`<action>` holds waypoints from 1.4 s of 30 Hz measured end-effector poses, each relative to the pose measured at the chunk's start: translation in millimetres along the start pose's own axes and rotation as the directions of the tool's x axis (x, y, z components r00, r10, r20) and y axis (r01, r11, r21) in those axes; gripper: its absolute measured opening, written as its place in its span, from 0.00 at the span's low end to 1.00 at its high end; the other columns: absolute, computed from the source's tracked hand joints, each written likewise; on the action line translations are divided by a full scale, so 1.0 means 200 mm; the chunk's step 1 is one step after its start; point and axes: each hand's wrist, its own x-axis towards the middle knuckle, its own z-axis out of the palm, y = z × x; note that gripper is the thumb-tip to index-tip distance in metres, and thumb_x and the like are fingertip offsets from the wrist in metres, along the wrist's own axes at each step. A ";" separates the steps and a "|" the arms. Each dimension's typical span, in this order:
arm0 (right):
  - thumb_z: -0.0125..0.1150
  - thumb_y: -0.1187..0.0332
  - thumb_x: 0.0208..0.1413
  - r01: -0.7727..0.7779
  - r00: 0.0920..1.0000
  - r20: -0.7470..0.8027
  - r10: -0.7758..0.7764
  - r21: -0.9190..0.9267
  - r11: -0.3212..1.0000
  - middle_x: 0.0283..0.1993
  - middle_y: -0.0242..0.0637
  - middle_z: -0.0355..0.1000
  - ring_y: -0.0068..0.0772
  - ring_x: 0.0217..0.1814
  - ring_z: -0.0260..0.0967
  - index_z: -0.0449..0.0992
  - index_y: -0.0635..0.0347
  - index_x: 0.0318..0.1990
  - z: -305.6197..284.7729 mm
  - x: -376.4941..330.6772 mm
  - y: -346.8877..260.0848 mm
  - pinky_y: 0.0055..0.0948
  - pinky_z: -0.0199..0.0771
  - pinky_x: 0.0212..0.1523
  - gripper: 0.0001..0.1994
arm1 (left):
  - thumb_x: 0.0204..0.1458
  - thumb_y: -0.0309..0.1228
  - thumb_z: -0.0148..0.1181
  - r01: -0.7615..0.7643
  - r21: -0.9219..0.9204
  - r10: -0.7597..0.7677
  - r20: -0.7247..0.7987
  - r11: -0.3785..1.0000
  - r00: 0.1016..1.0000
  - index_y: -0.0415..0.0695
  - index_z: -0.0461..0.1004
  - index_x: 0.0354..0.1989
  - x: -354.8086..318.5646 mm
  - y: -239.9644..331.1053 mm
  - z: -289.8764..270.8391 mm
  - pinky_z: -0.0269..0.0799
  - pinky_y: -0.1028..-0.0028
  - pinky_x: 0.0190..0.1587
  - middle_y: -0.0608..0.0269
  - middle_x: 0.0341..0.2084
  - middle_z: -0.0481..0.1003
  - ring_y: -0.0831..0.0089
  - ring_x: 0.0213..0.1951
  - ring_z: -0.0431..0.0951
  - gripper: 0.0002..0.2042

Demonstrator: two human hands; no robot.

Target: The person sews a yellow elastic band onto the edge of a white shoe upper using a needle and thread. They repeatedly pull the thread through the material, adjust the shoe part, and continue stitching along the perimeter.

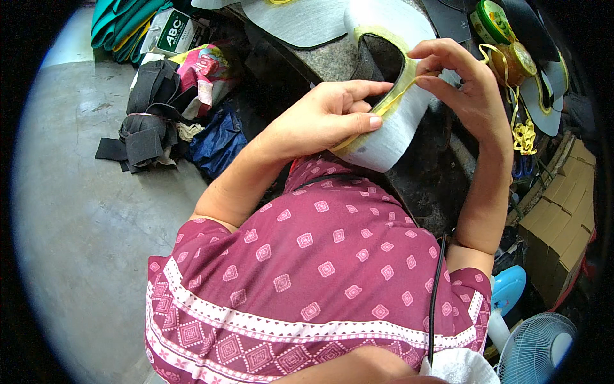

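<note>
A curved, silvery-grey sheet piece with a dark mesh inner side is held up over the edge of the work surface. Along its inward-curving edge runs a thin yellow strip, with yellowish staining beside it. My left hand pinches this edge, thumb on the grey face and fingers behind it. At the farther part of the edge, my right hand pinches the yellow strip between thumb and index finger. The fingers partly hide the strip.
More grey sheet pieces lie on a speckled stone slab. At right are a yellow tape roll, a green round tin and cardboard boxes. Black strap bundles lie on the floor at left. A fan stands lower right.
</note>
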 end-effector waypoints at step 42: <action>0.70 0.73 0.46 0.039 0.948 -0.264 -0.177 -0.457 0.889 0.30 0.22 0.77 0.19 0.29 0.72 0.78 0.46 0.46 -0.01 0.00 -0.06 0.26 0.60 0.48 0.18 | 0.52 0.26 0.55 -0.143 0.867 0.380 -0.056 0.477 0.923 0.35 0.71 0.52 0.19 0.22 -0.02 0.73 0.72 0.39 0.54 0.30 0.78 0.69 0.32 0.79 0.17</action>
